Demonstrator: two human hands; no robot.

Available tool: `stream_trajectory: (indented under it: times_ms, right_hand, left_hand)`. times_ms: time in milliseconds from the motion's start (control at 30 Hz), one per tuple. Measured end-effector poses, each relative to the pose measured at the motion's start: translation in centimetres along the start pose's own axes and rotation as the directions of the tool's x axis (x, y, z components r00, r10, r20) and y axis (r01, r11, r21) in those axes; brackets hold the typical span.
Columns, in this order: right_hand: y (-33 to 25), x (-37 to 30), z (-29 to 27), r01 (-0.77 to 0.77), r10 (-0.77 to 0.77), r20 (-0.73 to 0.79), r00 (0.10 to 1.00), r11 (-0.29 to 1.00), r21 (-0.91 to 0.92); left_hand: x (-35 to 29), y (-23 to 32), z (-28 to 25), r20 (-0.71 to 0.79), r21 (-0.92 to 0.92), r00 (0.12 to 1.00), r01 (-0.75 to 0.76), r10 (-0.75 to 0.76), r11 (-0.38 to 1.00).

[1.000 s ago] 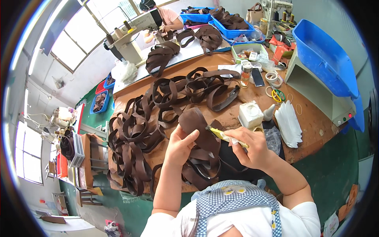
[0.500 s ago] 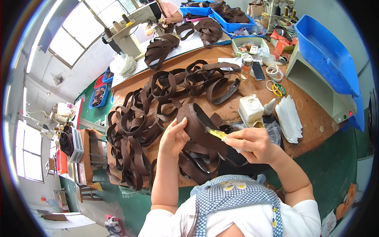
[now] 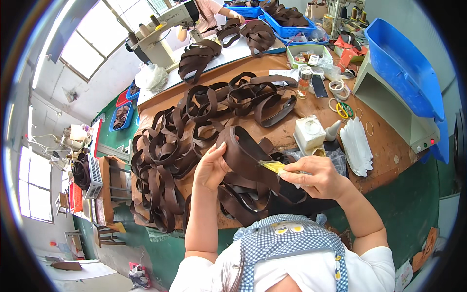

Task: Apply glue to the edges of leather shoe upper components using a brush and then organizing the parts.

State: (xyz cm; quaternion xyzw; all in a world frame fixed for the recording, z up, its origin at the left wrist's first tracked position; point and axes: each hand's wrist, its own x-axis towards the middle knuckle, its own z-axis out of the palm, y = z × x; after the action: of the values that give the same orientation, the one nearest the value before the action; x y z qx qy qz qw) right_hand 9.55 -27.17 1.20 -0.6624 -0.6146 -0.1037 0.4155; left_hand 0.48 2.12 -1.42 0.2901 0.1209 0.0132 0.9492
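Note:
My left hand (image 3: 212,165) is closed on the edge of a wide dark brown band (image 3: 245,155), thumb on one face, and holds it up as a curved loop above the table. My right hand (image 3: 316,177) pinches a small flat brush (image 3: 273,166) with a yellow handle. The brush tip rests against the band's outer face, right of my left hand. Many similar brown bands (image 3: 165,146) lie heaped to the left and beyond. Under my hands, more dark bands (image 3: 248,202) reach the table's near edge.
Right of my hands stand a white square pot (image 3: 309,134) and a grey cone (image 3: 332,130). White strips (image 3: 356,146), scissors (image 3: 344,110), tape rolls (image 3: 338,89), a jar (image 3: 304,82) and a phone (image 3: 319,86) lie beyond. Across the table, a person (image 3: 210,12) sits near a sewing machine (image 3: 170,19).
The brush has moved slightly right and down along the band, and my right hand with it. My left hand has shifted a little left. The person opposite has stretched an arm to the right.

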Motion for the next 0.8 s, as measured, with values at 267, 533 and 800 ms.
stream_trajectory:
  times_ms: [267, 533, 800]
  right_hand:
    - [0.4, 0.0, 0.1, -0.028, 0.035, -0.143, 0.989, 0.998, 0.051]
    - [1.0, -3.1, -1.9, -0.284, 0.286, -0.462, 0.839, 0.956, 0.076]
    - [0.2, -14.2, -3.9, -0.653, 0.713, -0.587, 0.384, 0.659, 0.373]
  left_hand:
    - [1.1, -1.4, -0.4, -0.079, 0.178, 0.997, 0.009, 0.005, 0.984]
    - [3.7, -3.1, 4.5, -0.048, 0.278, 0.999, 0.037, -0.024, 0.960]
    - [14.6, -6.7, 10.8, 0.183, 0.303, 0.974, -0.187, 0.135, 0.934]
